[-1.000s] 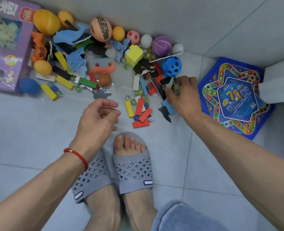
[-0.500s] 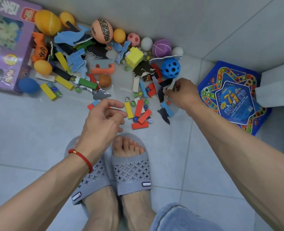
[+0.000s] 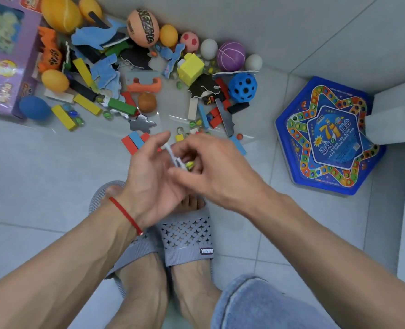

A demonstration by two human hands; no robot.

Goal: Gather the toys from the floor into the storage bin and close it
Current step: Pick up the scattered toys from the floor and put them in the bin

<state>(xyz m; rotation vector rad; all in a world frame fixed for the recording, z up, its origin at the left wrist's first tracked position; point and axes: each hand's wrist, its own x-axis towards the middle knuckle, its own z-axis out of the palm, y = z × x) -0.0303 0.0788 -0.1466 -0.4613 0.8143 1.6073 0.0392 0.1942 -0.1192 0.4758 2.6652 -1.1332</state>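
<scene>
Toys lie scattered on the tiled floor (image 3: 42, 162) along the wall: an orange football (image 3: 143, 27), a purple ball (image 3: 231, 56), a blue holed ball (image 3: 242, 87), a yellow block (image 3: 190, 69) and coloured bricks. I see both hands meeting above my slippers (image 3: 187, 238). My left hand (image 3: 152, 176) is cupped palm-up, fingers relaxed, with small pieces (image 3: 184, 163) resting in it. My right hand (image 3: 216, 170) has its fingertips curled at those pieces; whether it pinches one I cannot tell. A blue game box (image 3: 328, 136) sits to the right.
</scene>
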